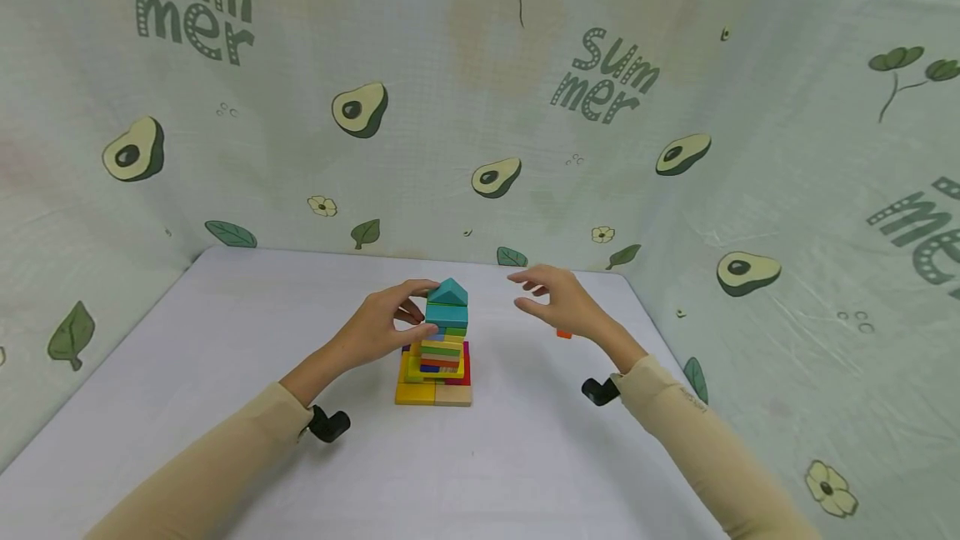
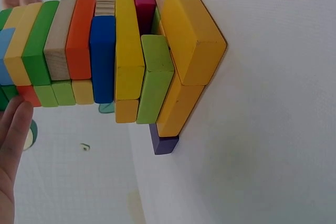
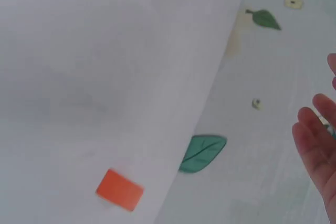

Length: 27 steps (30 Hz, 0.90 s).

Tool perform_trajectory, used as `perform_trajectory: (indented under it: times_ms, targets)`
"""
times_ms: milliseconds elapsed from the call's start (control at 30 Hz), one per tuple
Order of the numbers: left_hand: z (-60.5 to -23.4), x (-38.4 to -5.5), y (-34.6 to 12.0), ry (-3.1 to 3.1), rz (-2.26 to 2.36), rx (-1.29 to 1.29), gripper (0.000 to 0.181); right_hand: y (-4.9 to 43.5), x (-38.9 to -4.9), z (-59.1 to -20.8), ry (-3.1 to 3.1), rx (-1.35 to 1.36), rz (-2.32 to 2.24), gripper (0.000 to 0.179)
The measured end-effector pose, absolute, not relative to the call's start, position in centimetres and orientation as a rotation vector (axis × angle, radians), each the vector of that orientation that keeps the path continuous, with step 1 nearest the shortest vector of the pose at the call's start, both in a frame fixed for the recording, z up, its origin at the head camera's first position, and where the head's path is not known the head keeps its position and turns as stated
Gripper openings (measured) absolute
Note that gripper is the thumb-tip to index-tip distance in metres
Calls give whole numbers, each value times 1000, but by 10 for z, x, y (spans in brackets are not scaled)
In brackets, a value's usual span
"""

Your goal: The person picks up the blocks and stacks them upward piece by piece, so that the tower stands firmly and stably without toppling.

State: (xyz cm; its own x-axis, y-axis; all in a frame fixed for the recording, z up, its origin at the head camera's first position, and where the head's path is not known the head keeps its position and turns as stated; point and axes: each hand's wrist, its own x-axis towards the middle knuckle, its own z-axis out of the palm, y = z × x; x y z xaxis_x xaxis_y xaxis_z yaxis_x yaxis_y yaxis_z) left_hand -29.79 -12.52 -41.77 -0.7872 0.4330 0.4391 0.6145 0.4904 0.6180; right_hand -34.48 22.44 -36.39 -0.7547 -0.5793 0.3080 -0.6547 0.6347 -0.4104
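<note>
A tower of colored wooden blocks (image 1: 442, 348) stands upright, with a teal triangular block (image 1: 448, 293) on top and a teal block (image 1: 446, 315) just beneath it. My left hand (image 1: 382, 319) is at the tower's upper left side, thumb near its front and index finger up by the triangle. In the left wrist view, extended fingers (image 2: 16, 135) touch or nearly touch the stacked blocks (image 2: 79, 51). My right hand (image 1: 562, 298) hovers to the right of the tower, apart from it, fingers spread and holding nothing.
A loose orange block (image 3: 119, 190) lies on the white table (image 1: 247, 340), below my right hand in the head view. The wider base has yellow and natural wood blocks (image 1: 453, 395). A cloth with avocado prints (image 1: 420, 190) hangs behind the table and at its sides.
</note>
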Motion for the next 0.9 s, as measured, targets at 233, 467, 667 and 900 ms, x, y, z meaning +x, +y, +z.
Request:
perform_trajectory:
  times_ms: [233,467,667,900]
  targets:
    - [-418,-299,-124,-2525,-1183,-892,67,289,-369,-401,-2842,921,731,48]
    - [-419,-300,-123,-2528,-1174,-896,66,327,-381,-433,-2944,873,737,48]
    - [-419,-301,-124,-2526,-1169,-895,66,336,-389,-450,-2990,849,803,47]
    - [-420,-301,-126,-2520,-1183,-899,66,334,-393,-459,-3013,825,797,44]
